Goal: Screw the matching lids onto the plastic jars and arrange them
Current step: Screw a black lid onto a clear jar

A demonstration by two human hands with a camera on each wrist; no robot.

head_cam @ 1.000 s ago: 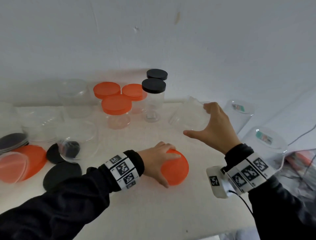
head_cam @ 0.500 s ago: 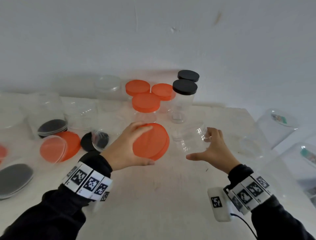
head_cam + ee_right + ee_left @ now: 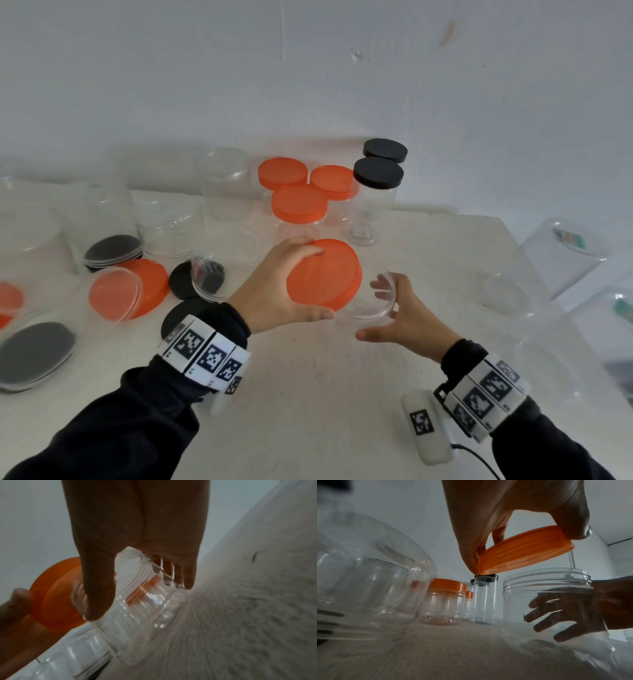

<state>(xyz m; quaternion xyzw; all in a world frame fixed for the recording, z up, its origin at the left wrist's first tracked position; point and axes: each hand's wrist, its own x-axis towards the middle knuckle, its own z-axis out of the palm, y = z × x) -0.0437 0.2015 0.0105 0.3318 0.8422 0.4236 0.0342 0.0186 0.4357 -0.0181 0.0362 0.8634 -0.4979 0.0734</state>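
Head view, centre frame: left hand [image 3: 274, 291] grips the orange lid [image 3: 325, 274] tilted just above the clear jar [image 3: 376, 301], which right hand [image 3: 404, 315] grasps steady, likely for capping.

Showing as smooth matt orange plastic with a finely ribbed rim: the orange lid [image 3: 323, 275]. Gleaming with glossy highlights on clear, see-through plastic with moulded thread ridges at the neck: the wide clear jar [image 3: 546, 601]. Looking rough and matt, a pale grainy surface: the table [image 3: 325, 394]; appearing as dull black plastic: the black-lidded jar's cap [image 3: 378, 173]; reading as soft dark cloth: the sleeves [image 3: 113, 428].
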